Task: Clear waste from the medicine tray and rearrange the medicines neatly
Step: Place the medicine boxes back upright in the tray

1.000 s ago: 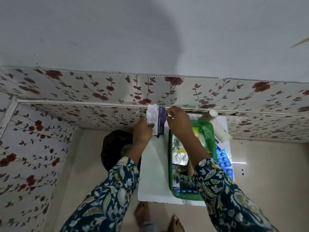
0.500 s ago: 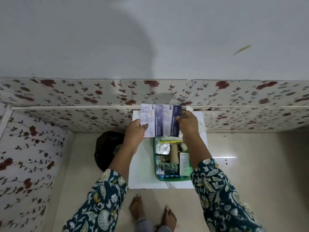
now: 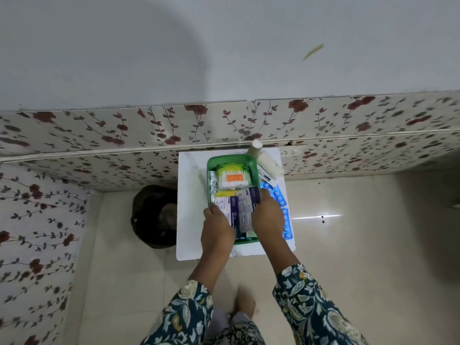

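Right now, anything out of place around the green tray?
Yes. A blue blister strip, a small dark carton and a white roll lie outside the green tray, on the table to its right. The carton sits askew.

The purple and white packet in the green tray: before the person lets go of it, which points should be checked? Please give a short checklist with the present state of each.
1. Both hands on the purple and white packet: ok, left hand at its left edge, right hand at its right edge.
2. Packet over the green tray: ok, in its near half.
3. Packet lies flat: cannot tell, the hands hide its edges.
4. Cotton swab pack not covered: ok, visible in the far half.
5. Blue blister strips in the tray: not ok, they lie on the white table right of it.
6. Black waste bag within reach: ok, open on the floor left of the table.
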